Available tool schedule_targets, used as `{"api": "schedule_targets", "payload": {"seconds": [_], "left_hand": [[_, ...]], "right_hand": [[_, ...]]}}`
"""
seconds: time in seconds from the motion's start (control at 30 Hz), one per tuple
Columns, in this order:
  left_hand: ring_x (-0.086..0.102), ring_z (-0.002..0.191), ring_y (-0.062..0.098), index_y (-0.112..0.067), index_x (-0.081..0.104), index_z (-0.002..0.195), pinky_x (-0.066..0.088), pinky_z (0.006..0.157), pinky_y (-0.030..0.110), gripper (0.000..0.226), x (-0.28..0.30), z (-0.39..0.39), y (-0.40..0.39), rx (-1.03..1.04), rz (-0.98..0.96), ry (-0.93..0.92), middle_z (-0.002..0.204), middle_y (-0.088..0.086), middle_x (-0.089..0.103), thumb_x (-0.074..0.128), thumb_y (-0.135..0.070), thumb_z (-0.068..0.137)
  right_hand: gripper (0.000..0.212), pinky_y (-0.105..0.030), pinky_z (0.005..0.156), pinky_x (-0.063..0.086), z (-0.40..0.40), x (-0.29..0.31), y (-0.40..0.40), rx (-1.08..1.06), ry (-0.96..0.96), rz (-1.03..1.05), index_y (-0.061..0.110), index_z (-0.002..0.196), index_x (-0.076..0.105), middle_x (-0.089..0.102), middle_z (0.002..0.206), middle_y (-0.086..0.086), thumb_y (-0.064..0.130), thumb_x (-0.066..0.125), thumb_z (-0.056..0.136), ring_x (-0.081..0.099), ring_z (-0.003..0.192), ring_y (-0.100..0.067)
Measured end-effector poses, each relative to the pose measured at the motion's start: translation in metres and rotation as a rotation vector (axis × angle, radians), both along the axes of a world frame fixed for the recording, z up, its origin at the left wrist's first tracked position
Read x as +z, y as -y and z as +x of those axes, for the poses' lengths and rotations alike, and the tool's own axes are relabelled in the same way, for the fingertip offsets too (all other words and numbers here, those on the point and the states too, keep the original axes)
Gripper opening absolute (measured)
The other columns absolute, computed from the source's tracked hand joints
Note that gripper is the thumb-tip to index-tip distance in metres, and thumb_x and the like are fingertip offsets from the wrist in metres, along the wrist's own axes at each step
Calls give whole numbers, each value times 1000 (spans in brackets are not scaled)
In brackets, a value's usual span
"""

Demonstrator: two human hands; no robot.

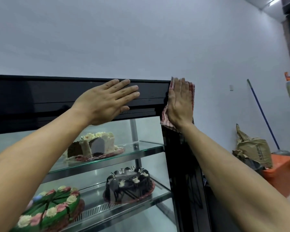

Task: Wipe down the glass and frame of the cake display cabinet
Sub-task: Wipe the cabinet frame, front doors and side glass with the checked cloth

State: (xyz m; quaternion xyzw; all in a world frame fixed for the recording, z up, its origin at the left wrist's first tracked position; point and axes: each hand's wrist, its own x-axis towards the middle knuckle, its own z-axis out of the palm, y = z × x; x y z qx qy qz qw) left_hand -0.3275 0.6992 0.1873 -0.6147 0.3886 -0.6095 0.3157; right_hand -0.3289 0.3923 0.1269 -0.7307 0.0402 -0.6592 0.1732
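Wiping the cabinet frame's top right corner.
Right hand (179, 104) presses checked cloth (192, 91) flat-fingered; left hand (107, 101) braces, open, on black frame (40, 92). Keep even pressure along the edge.

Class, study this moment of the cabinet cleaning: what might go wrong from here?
1. The left hand presses bare on the glossy black frame, so it may leave fresh smears.
2. The right hand only presses the checked cloth flat at the cabinet's corner; the cloth could slip and drop.

left hand (107, 101) flat on black cabinet frame (40, 92), right hand (180, 104) pressing checked cloth (192, 91)
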Motion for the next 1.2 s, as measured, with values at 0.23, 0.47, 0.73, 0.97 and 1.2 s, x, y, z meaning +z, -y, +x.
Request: {"api": "schedule_targets", "payload": {"seconds": [0.23,0.47,0.73,0.97,1.2], "left_hand": [[11,160,29,-15,20,164,12,130,48,63,-29,-3,18,-71,-150,-47,171,7,18,20,-42,107],[5,159,24,-18,21,165,6,128,43,67,-86,15,51,-44,45,-241,172,1,13,21,-45,103],[25,157,26,-16,31,162,18,127,47,68,-97,28,53,-92,-25,-191,167,3,30,27,-51,103],[17,159,27,-13,26,163,15,129,50,68,-109,31,59,-76,-76,-192,169,5,24,23,-48,104],[5,161,27,-10,16,164,13,129,49,71,-126,30,62,-53,-112,-206,172,9,9,19,-49,105]], "right_hand": [[71,-49,131,5,12,-160,-3,-97,16,112,2,164,12,7,173,-20,49,21,111,4,161,-32],[71,-46,131,-4,7,-119,-5,-112,-55,118,11,159,-7,-3,172,-17,56,9,106,-4,161,-28],[61,-33,129,-10,17,-96,-2,-206,129,-21,-2,160,24,21,168,-26,32,31,111,19,157,-38],[66,-53,130,12,12,-239,-2,-141,6,79,6,165,7,4,174,-17,41,26,112,2,161,-31],[69,-53,130,7,8,-211,-8,-119,-67,127,8,164,-2,-4,173,-16,49,15,111,-6,161,-29]]}}
